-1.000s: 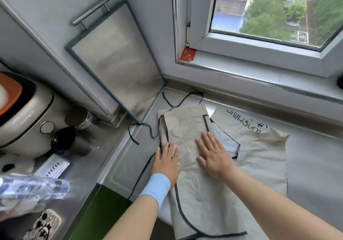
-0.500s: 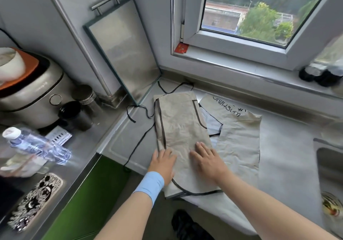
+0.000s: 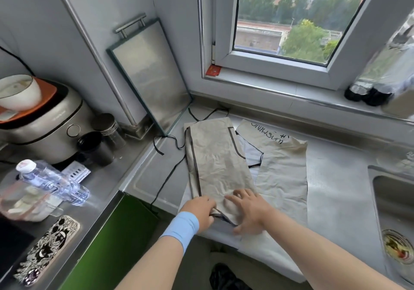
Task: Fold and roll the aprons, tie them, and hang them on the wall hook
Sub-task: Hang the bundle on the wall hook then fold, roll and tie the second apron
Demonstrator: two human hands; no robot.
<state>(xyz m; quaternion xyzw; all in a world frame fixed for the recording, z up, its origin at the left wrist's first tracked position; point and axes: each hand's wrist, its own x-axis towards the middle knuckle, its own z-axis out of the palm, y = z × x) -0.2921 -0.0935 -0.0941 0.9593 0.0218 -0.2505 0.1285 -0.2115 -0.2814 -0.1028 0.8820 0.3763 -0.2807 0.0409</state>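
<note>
apron [image 3: 217,162]: folded strip left of sink [image 3: 380,191], long axis running away from me | left hand [image 3: 199,211]: pinching its near hem | right hand [image 3: 248,209]: flat, fingers spread, same end | next, I judge: roll forward

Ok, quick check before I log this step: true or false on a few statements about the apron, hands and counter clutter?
1. Both the left hand and the right hand are at the near end of the folded apron. True.
2. The folded apron is rolled and tied. False: it lies flat as a long strip.
3. Its black ties trail left across the steel counter. True.
4. The water bottle stands upright. False: it lies tipped over.
5. The handled steel tray lies flat. False: it leans against the wall.
</note>
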